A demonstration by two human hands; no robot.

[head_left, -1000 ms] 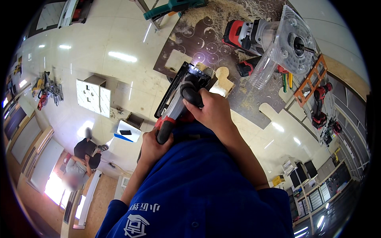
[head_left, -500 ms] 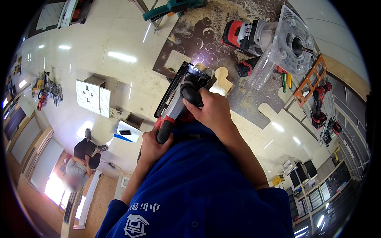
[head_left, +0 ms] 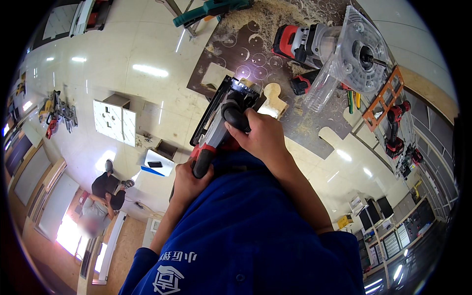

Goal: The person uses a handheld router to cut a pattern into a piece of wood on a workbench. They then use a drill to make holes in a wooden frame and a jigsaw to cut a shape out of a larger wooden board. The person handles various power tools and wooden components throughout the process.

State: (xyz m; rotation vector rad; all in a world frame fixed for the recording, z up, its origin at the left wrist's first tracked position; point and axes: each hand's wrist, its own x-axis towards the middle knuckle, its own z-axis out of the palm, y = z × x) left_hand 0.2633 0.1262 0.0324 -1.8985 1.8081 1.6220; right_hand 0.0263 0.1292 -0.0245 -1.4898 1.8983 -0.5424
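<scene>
Both my hands hold a red, grey and black power saw (head_left: 212,125), which looks like a circular saw with a long black base plate. My left hand (head_left: 189,181) wraps round its rear handle, close to my blue shirt. Around the black front grip, my right hand (head_left: 264,132) is closed. The saw's front end reaches over the near edge of a dark brown board (head_left: 305,125) with circle outlines and cutouts; a light glows there. The blade and the contact with the board are hidden. Just right of the saw's front lies a pale wooden piece (head_left: 273,101).
Sawdust (head_left: 265,22) covers the board's far part. Farther right lie a router with a clear base (head_left: 319,44), a drill (head_left: 303,83), an orange template (head_left: 386,101) and another drill (head_left: 395,130). A teal tool (head_left: 211,12) is at the far edge. One person (head_left: 101,201) sits at lower left.
The view has shifted slightly, so the board and tools appear a little farther left. My hands keep the same grip on the saw.
</scene>
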